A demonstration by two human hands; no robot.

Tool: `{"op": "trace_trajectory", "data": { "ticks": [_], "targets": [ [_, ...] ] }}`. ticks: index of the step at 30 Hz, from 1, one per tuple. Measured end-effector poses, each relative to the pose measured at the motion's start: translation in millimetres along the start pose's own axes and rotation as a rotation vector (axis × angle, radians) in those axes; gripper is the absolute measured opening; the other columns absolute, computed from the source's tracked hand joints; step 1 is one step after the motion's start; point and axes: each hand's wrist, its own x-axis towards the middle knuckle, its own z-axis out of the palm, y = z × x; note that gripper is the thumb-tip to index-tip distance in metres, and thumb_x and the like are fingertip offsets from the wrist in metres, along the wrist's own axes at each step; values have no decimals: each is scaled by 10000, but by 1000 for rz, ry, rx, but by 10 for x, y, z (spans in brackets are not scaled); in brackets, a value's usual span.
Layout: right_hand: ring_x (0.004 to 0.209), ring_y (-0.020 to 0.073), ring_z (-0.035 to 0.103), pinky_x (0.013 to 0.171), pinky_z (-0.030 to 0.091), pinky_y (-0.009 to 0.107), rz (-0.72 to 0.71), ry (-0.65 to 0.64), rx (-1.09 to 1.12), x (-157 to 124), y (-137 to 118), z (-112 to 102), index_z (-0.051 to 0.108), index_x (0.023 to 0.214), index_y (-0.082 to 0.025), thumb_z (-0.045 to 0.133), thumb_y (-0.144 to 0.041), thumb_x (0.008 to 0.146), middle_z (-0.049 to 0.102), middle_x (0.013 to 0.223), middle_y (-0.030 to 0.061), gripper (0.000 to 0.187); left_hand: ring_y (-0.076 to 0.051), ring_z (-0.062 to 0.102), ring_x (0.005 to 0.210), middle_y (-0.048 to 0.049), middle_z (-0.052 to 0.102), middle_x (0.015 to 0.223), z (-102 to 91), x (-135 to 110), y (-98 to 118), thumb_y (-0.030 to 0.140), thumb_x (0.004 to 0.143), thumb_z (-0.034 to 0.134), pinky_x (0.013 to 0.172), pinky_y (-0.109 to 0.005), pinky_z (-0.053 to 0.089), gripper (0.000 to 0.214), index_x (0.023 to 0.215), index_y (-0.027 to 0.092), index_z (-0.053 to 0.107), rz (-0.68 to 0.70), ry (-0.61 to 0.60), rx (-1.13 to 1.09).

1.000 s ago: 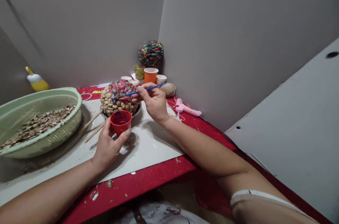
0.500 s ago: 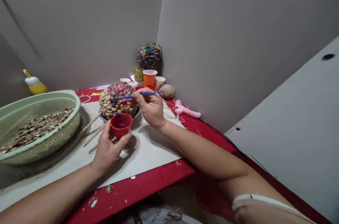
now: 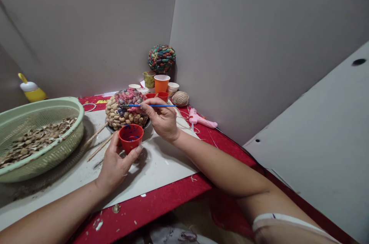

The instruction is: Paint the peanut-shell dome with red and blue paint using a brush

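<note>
Slender brush [image 3: 158, 105] has levelled; ball [image 3: 126, 115] knobbly, round.

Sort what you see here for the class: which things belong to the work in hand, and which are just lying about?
In use:
- blue brush, in the right hand
- blue-smeared red cup, in the left hand
- partly coloured bumpy ball, at the brush tip

Seemingly lying about:
- pink glue gun
- twine ball
- multicoloured ball
- orange cup
</note>
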Motion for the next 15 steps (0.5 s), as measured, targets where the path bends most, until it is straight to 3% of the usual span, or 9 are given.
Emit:
{"op": "trace_trajectory", "data": {
  "ticks": [5, 15],
  "targets": [
    [745, 154, 681, 742, 588, 307, -111, -33, -164, -13, -104, -89, 681, 852, -226, 603, -381, 948, 724, 811, 28, 198, -205, 678, 987, -53, 700, 1117, -16, -7, 11, 424, 816, 783, 907, -328, 537, 470, 1193, 216, 593, 6, -1, 9],
    [744, 150, 687, 733, 586, 303, -185, -79, -221, -17, -151, -102, 677, 847, -220, 585, -344, 953, 743, 816, 36, 187, -226, 696, 990, -73, 710, 1126, -4, 6, 25, 423, 794, 787, 885, -345, 561, 484, 1182, 207, 593, 3, 25, 17]
  ]
}}
